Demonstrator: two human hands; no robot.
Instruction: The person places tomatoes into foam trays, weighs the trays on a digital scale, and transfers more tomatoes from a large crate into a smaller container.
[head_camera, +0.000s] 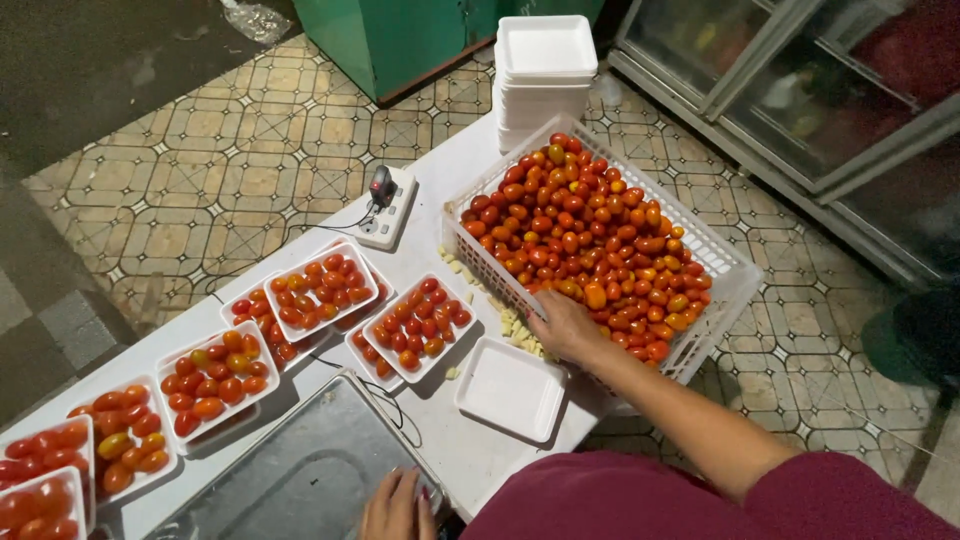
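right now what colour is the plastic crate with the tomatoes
White, a slatted plastic crate; seen in the head view.

White slatted crate (722, 262) on table's right end, heaped with red and orange tomatoes (585, 225); empty white foam tray (510, 388) lies flat just beside crate's near corner.
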